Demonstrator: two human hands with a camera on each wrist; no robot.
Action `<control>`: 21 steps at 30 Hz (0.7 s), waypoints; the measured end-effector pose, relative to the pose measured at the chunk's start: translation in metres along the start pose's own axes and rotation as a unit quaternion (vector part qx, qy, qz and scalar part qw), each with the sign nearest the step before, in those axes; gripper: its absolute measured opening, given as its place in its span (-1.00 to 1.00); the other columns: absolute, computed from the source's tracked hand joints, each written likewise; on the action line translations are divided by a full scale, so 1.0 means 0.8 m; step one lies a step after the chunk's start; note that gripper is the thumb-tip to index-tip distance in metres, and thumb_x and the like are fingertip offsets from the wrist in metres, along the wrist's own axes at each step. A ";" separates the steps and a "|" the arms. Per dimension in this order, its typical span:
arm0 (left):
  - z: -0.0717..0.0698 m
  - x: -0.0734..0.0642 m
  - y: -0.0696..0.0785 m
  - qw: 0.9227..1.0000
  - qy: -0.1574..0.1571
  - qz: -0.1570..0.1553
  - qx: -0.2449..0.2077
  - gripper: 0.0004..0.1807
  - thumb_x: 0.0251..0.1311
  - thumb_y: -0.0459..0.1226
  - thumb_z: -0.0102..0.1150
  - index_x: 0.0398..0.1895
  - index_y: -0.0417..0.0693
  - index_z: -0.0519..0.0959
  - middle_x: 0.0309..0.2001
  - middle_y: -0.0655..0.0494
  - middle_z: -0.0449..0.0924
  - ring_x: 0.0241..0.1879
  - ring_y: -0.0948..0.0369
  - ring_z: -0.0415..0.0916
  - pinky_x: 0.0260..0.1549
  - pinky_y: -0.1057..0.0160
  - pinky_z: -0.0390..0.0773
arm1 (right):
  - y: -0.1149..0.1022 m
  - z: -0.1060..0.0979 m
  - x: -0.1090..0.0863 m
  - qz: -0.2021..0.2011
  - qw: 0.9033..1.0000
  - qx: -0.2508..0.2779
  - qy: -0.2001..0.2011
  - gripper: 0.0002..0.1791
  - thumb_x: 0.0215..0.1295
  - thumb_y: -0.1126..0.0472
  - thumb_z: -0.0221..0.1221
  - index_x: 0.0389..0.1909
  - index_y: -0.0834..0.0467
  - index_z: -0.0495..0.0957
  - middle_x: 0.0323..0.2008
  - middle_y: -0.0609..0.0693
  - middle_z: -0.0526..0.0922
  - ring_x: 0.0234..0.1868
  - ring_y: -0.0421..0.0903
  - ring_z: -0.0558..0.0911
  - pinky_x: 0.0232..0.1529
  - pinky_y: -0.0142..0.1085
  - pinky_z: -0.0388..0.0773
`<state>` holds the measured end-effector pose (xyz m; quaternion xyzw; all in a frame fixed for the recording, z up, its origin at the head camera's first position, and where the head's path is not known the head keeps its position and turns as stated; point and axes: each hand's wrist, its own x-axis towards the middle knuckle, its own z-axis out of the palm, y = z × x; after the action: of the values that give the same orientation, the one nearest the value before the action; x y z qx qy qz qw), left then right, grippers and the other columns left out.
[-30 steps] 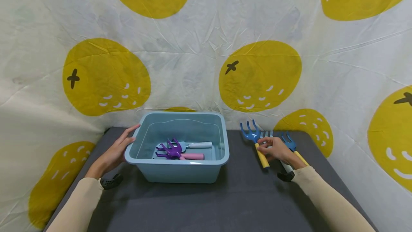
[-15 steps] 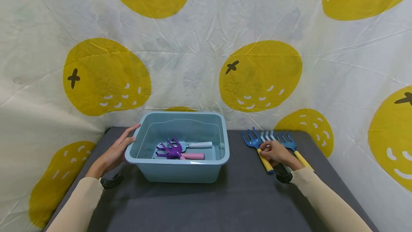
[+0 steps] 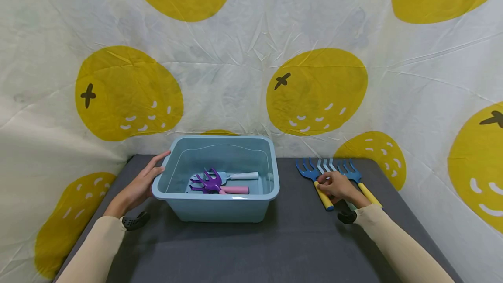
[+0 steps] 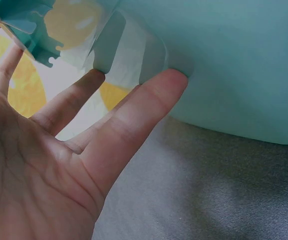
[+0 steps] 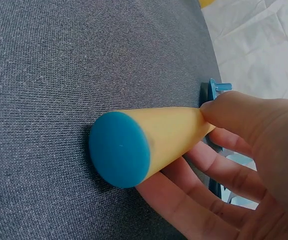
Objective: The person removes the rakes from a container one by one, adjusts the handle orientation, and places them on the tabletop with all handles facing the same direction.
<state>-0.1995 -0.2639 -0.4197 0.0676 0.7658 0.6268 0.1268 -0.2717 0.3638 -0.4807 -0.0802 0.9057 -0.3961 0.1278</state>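
Observation:
My right hand [image 3: 339, 187] has its thumb and fingers round the yellow handle of a blue hand rake [image 3: 308, 170], which lies on the table with its tines toward the wall. The right wrist view shows the handle's blue end cap [image 5: 119, 149] close to the cloth. My left hand [image 3: 137, 186] touches the left side of a light blue plastic bin [image 3: 218, 208] with extended fingers [image 4: 129, 120]. Inside the bin lie a purple hand rake [image 3: 212, 182] with a pink handle and a light blue tool [image 3: 243, 176] with a white handle, partly covered by the purple one.
A light blue rake [image 3: 325, 166] lies right of the held one, its handle mostly hidden under my right hand. Further right is another blue rake with a yellow handle [image 3: 368, 194]. Dark grey cloth [image 3: 251, 248] covers the table; a lemon-patterned sheet [image 3: 235, 77] hangs behind.
My right hand has lowered the blue rake and brought it slightly right and nearer, onto the table beside the light blue one. The left hand and the bin stay where they were.

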 end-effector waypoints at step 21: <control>0.004 -0.004 0.005 1.000 -0.004 0.004 -0.009 -0.32 0.62 0.04 -0.17 0.67 0.39 -0.14 0.58 -0.22 -0.14 0.22 -0.32 0.36 -0.09 -0.14 0.65 | -0.149 -0.084 0.008 -0.141 0.975 -0.125 -0.120 -0.38 0.47 0.15 0.25 0.42 0.26 0.28 0.13 0.42 0.55 -0.33 0.01 0.71 -0.39 -0.13 0.68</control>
<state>-0.1961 -0.2612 -0.4159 0.0718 0.7594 0.6338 0.1284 -0.2922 0.3288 -0.3500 -0.2699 0.9056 -0.2811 0.1672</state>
